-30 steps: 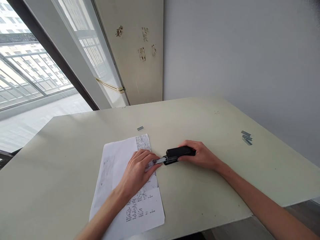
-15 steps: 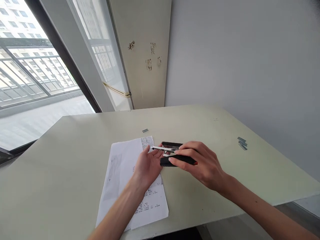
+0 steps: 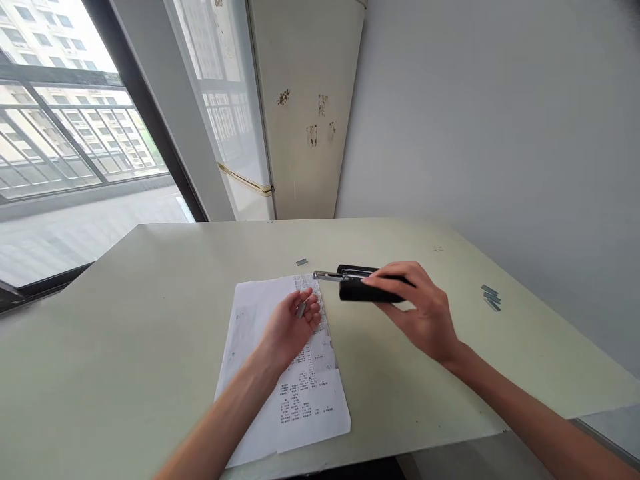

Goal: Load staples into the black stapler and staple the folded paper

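Observation:
A black stapler is gripped by my right hand, fingers and thumb wrapped around its rear half. It is opened out, with its metal staple channel sticking out to the left. My left hand, palm up with curled fingers, holds a small grey strip of staples. That hand is over the printed sheets of paper, left of the stapler and apart from it. The fingers of my right hand partly cover the stapler's back end.
One staple strip lies beyond the paper on the pale table. Several more staple strips are bunched at the right. A fridge and a grey wall stand behind the table, with a window at the left.
The stapler has moved up and away from my left hand. My left fingers have curled in, and a staple strip now shows in them. The whole view has shifted slightly.

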A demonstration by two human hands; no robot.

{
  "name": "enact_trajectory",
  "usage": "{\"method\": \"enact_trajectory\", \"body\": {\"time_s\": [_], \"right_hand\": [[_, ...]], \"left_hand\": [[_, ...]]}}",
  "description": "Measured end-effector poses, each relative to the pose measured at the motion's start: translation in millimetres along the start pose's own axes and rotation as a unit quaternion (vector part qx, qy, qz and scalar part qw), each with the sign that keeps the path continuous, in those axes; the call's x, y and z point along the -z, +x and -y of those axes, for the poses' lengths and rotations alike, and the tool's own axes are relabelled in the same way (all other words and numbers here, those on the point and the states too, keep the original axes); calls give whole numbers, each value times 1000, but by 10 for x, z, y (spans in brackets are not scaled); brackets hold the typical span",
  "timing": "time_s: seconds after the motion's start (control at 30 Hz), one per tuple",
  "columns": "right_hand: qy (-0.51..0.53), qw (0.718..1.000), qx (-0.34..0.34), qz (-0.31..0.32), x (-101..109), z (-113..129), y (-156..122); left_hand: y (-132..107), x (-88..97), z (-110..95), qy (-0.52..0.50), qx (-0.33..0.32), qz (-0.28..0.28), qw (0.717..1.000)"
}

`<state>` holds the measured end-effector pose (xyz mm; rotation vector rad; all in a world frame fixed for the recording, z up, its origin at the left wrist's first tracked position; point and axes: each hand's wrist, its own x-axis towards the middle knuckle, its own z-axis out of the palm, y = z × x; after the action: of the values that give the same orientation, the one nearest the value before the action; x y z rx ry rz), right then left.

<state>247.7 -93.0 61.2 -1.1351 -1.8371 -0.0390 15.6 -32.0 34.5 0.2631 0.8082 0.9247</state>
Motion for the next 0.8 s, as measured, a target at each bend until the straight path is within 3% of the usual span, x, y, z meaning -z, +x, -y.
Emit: {"method": "enact_trajectory", "body": {"time_s": [0.13,0.27,0.43,0.5,0.57,0.63,0.7,0.8], "right_hand": [[120,978,-160,56,-226,-262,142],[198,937,-273,90,-613,-637,288],[251,909,-309,122,-937,-886,485],[261,905,-306,138,-955,-889,530],[271,901,-303,149,-933,-854,546],[277,901,-297,152,-906,-795,543],[277,904,-291,147,-892,-720,534],[281,905,-288,140,-892,-599,530]], "left_hand": [[-1,279,-195,70,-39,27,996],[-34,399,-248,159,-51,43,985],[-68,422,-253,261,-73,46,962],[-54,420,-307,366,-162,-3,916],[-29,403,-373,492,-263,-67,827],[6,366,-413,575,-314,-95,750],[47,312,-399,617,-324,-84,712],[121,221,-296,652,-324,-46,684]]}}
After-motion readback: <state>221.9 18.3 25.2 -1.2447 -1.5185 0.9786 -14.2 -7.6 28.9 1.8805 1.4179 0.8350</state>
